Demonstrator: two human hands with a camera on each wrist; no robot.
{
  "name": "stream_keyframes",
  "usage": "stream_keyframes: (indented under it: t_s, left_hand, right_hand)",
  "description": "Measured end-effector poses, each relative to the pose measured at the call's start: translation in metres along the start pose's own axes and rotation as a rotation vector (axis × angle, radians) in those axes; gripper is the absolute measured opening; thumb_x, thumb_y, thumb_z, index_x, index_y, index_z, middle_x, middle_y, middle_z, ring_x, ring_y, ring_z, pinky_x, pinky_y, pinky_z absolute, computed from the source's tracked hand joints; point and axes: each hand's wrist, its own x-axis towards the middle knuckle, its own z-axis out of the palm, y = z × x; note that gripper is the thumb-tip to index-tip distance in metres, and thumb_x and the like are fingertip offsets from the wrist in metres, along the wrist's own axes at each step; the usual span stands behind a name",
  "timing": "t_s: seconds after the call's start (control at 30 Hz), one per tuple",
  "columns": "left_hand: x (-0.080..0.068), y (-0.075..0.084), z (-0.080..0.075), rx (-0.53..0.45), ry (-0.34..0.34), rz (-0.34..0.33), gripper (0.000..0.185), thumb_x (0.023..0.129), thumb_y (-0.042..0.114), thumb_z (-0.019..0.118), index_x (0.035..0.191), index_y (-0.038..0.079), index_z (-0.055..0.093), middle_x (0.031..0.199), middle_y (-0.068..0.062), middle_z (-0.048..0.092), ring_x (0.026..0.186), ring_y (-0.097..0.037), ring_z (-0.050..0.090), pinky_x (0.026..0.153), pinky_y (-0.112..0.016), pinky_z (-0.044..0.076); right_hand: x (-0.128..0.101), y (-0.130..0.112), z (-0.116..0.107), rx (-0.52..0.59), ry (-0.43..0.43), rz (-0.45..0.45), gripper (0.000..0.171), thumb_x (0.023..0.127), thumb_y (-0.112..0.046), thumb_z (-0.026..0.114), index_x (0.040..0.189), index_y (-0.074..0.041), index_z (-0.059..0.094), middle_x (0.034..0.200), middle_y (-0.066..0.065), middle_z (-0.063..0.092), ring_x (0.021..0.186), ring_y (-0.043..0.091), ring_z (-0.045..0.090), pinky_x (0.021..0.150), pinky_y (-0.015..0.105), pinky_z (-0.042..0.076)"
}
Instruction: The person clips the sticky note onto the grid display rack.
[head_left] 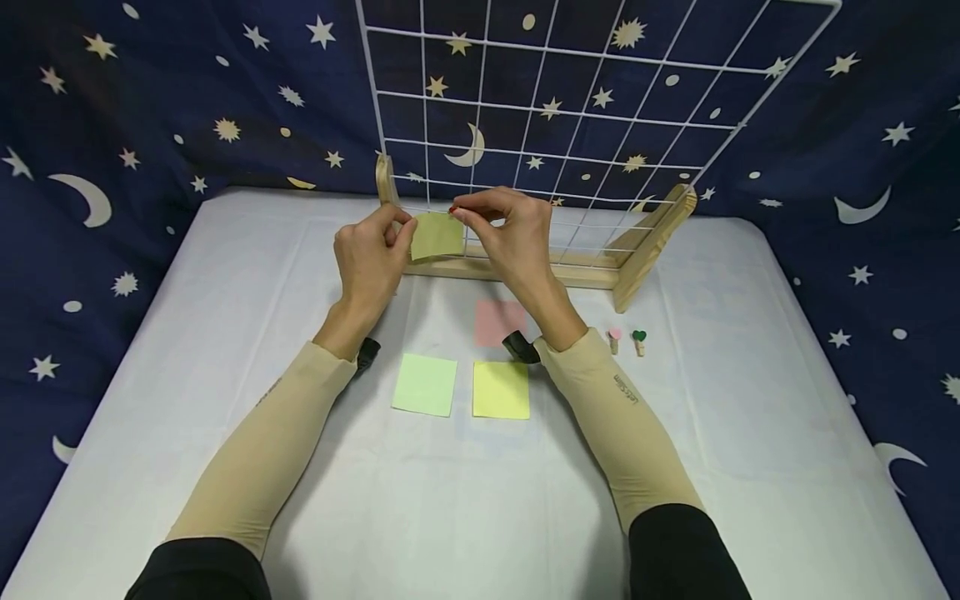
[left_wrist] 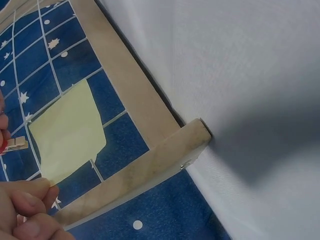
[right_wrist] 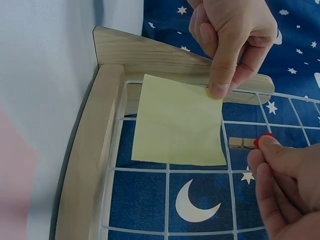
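Observation:
Between the thumb and finger of my left hand (head_left: 371,254) is the edge of a yellowish sticky note (head_left: 437,236). The note lies against or just in front of the lower left of a white wire grid (right_wrist: 167,171); I cannot tell if it touches. My right hand (head_left: 517,233) pinches a small wooden clothespin (right_wrist: 242,143) by its end, which has a red decoration (right_wrist: 262,139). In the right wrist view the clothespin points at the note's side edge, a small gap apart. The left wrist view also has the note (left_wrist: 70,132) and the clothespin (left_wrist: 17,143).
The grid stands in a wooden base (head_left: 585,275) with wooden side feet (head_left: 648,254). On the white table (head_left: 465,508) lie a pink note (head_left: 498,322), a green note (head_left: 424,385), a yellow note (head_left: 501,390), and pink-heart (head_left: 615,340) and green-heart (head_left: 640,342) clothespins.

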Motion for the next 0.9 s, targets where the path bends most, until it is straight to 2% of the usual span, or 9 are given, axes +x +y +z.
stream_keyframes:
  t_s: [0.23,0.57,0.9]
  left_hand:
    - [0.0033,0.0006,0.0017,-0.004,0.007,0.009,0.013,0.096,0.015,0.077,0.091,0.002,0.078,0.054,-0.009,0.055,0.047,-0.024,0.049,0.056,-0.040,0.037]
    - [-0.0010,0.0015,0.0042,-0.009,0.015,0.036,0.011,0.094,0.014,0.079,0.090,0.004,0.080,0.053,-0.008,0.054,0.046,-0.023,0.047,0.055,-0.040,0.036]
    - [-0.0023,-0.0003,0.0013,-0.030,0.022,0.073,0.008,0.091,0.012,0.083,0.088,0.005,0.082,0.052,-0.007,0.054,0.048,-0.014,0.040,0.054,-0.036,0.034]
  right_hand:
    - [0.0021,0.0027,0.0023,-0.007,0.026,-0.021,0.012,0.086,-0.011,0.086,0.097,-0.006,0.085,0.091,0.006,0.082,0.076,0.017,0.077,0.070,0.020,0.056]
    - [-0.0011,0.0038,0.0026,-0.031,0.048,-0.025,0.011,0.087,-0.011,0.085,0.097,-0.004,0.085,0.090,0.007,0.081,0.076,0.019,0.077,0.069,0.018,0.054]
    - [-0.0019,0.0027,0.0030,-0.016,0.060,-0.010,0.011,0.087,-0.011,0.086,0.096,-0.005,0.085,0.089,0.006,0.081,0.075,0.018,0.077,0.068,0.017,0.054]
